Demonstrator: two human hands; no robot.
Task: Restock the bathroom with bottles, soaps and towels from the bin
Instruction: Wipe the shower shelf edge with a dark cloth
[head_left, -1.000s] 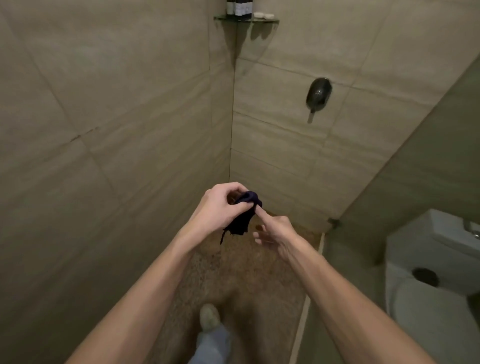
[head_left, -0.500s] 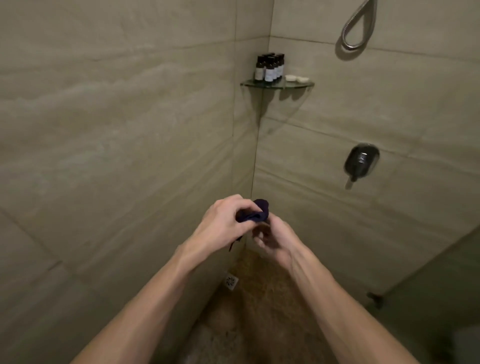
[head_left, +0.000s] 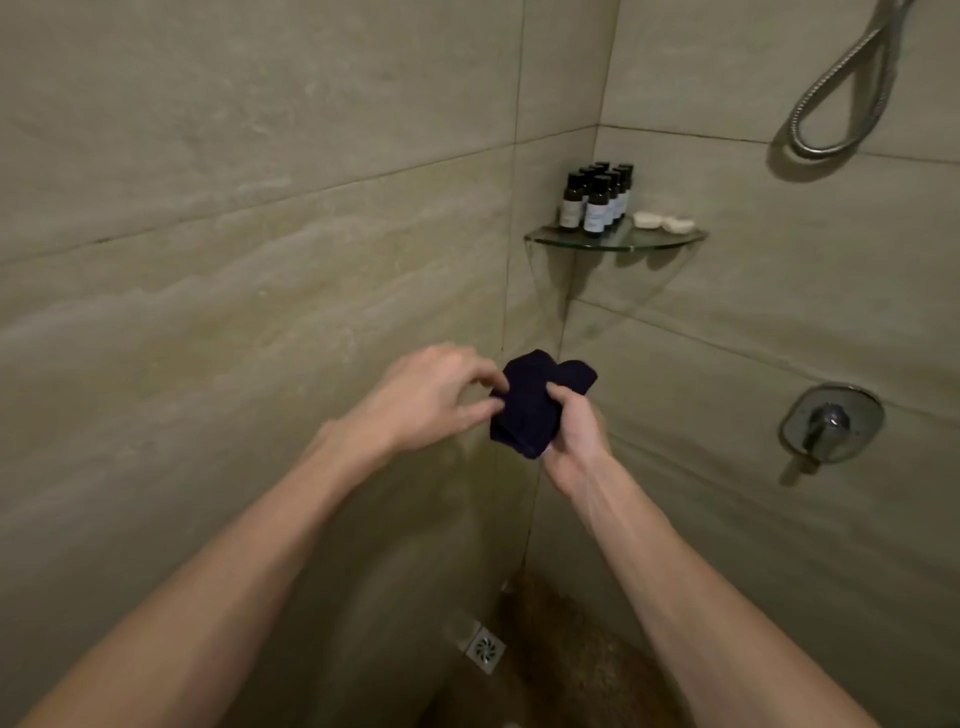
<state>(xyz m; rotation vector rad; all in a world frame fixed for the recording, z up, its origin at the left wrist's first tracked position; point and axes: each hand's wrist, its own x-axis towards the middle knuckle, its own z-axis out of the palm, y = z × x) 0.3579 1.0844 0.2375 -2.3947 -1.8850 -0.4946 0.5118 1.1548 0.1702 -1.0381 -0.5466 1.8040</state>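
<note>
Two risks stand out to me from this end, and both start with the small navy towel (head_left: 530, 400), which is bunched rather than folded flat and sits below the glass corner shelf (head_left: 623, 241), a little to its left. If either grip loosens while the cloth is being reworked, I judge it would fall to the shower floor well below the shelf, near the floor drain (head_left: 485, 649), and a towel that lands there is no good for restocking. The second risk is the shelf itself. The dark bottles (head_left: 597, 200) stand packed together on its back left part and the pale soaps (head_left: 662, 222) lie at its right end, so only a narrow strip of bare glass shows along the front rim. If the towel is meant for that shelf, a loose bundle pushed in could tip a bottle or nudge a soap over the edge. Glass gives little friction to hold anything. As for the hands, both are on the towel and close together. My left hand (head_left: 431, 400) pinches the towel's left edge between thumb and fingertips, with the other fingers loosely spread. My right hand (head_left: 574, 441) is curled round the lower right of the bundle, thumb laid across its front, and carries most of it. I would get the fold tidy before lifting toward the shelf.
</note>
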